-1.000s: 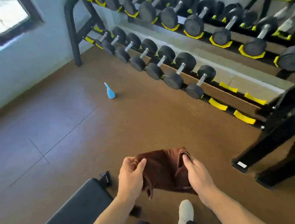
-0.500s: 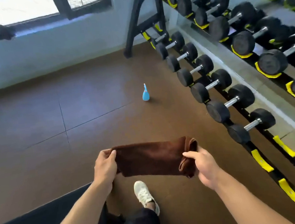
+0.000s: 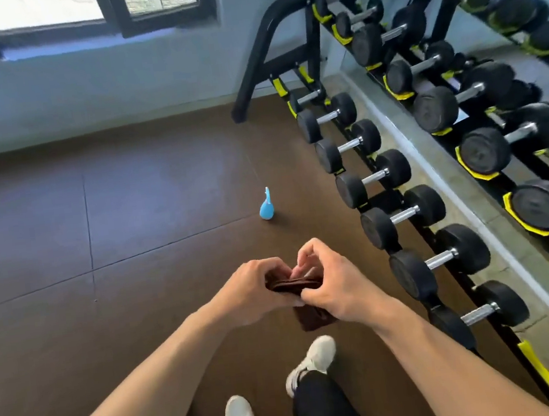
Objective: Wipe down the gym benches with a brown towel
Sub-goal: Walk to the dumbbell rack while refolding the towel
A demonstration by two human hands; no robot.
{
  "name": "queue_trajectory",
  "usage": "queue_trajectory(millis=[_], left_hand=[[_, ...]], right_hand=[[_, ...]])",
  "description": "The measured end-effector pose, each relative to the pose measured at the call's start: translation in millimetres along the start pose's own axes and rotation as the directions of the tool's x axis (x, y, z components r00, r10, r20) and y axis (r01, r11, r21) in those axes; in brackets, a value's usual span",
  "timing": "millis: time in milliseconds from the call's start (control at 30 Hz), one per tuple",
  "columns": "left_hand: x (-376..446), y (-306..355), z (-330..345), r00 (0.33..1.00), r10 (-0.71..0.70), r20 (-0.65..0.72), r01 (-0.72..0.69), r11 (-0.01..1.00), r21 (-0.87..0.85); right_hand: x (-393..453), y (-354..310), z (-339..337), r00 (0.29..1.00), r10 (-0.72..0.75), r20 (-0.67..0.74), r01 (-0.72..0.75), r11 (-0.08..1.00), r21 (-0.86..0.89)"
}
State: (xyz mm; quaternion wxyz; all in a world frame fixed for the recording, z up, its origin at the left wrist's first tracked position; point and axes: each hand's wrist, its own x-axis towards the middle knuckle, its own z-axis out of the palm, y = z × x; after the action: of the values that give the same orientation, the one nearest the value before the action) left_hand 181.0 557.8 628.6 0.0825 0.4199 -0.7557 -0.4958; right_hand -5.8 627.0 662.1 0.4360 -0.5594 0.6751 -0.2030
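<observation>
The brown towel (image 3: 295,285) is folded small and pinched between both hands at mid-frame, above the floor. My left hand (image 3: 253,289) grips its left side and my right hand (image 3: 333,285) grips its right side, with a fold hanging down below my right palm. Most of the towel is hidden by my fingers. No gym bench is in view.
A blue spray bottle (image 3: 266,206) stands on the brown floor ahead. A black dumbbell rack (image 3: 395,173) with yellow cradles runs along the mirrored right wall. A window sits in the far wall. My white shoes (image 3: 312,357) are below my hands.
My hands have come together, folding the spread towel into a small bundle. The view turned left and forward, and the black bench left the frame.
</observation>
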Motion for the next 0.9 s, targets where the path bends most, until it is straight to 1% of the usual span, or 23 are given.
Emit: queue_trajectory(millis=[67,133,200,233,267,300,367,400,433,500,567,700,767,833,900], left_hand=[[34.6,10.8,-10.7,0.998,-0.022,0.056,0.02,0.999,0.033],[67.4,17.0,-19.4,0.998,-0.057,0.034,0.058,0.998,-0.019],[95.8,17.8,-24.9,0.993,-0.118,-0.017,0.116,0.988,-0.104],[107.4,18.7,-27.5,0.985,-0.167,-0.04,0.157,0.971,-0.181],[118.4,19.0,-30.9,0.971,-0.229,-0.065,0.201,0.933,-0.298],[128.1,22.1,-35.5,0.949,-0.303,-0.08,0.239,0.864,-0.443],[144.8,29.7,-44.6,0.902,-0.427,-0.066,0.256,0.65,-0.715],[152.4,32.9,-49.8,0.879,-0.472,-0.061,0.247,0.561,-0.79],[159.7,36.4,-55.1,0.857,-0.512,-0.064,0.244,0.51,-0.825],[172.8,38.0,-63.5,0.823,-0.563,-0.078,0.246,0.476,-0.845],[185.6,36.4,-69.4,0.809,-0.585,-0.056,0.25,0.428,-0.868],[219.4,28.2,-81.6,0.806,-0.591,0.032,0.247,0.287,-0.926],[238.3,21.7,-91.9,0.82,-0.563,0.103,0.279,0.237,-0.931],[257.8,10.0,-106.9,0.837,-0.522,0.163,0.336,0.255,-0.907],[278.1,-5.9,-123.4,0.833,-0.509,0.218,0.384,0.247,-0.89]], right_hand=[[25.6,11.6,-19.2,0.999,-0.023,-0.028,0.024,0.998,0.06],[50.6,23.2,-34.6,0.996,-0.044,-0.082,0.054,0.99,0.127],[75.8,34.4,-43.8,0.995,-0.069,-0.075,0.083,0.974,0.211],[88.9,38.8,-46.2,0.993,-0.096,-0.074,0.11,0.97,0.219],[102.2,42.0,-48.9,0.987,-0.123,-0.1,0.141,0.971,0.192],[116.7,45.4,-52.2,0.978,-0.139,-0.152,0.165,0.971,0.171],[145.9,51.9,-62.6,0.967,-0.109,-0.23,0.164,0.959,0.233],[159.2,53.1,-69.9,0.972,-0.088,-0.219,0.147,0.952,0.27],[172.2,51.8,-77.9,0.98,-0.082,-0.183,0.133,0.949,0.286],[195.6,44.2,-91.6,0.989,-0.102,-0.111,0.131,0.947,0.293],[216.3,32.3,-102.7,0.989,-0.126,-0.078,0.144,0.94,0.311],[260.8,13.3,-119.5,0.994,-0.108,0.022,0.099,0.962,0.254],[284.4,7.1,-124.8,0.993,-0.101,0.054,0.088,0.975,0.203],[306.4,0.8,-125.8,0.995,-0.091,0.046,0.083,0.984,0.16],[328.0,-2.9,-123.5,0.997,-0.079,0.017,0.076,0.985,0.157]])
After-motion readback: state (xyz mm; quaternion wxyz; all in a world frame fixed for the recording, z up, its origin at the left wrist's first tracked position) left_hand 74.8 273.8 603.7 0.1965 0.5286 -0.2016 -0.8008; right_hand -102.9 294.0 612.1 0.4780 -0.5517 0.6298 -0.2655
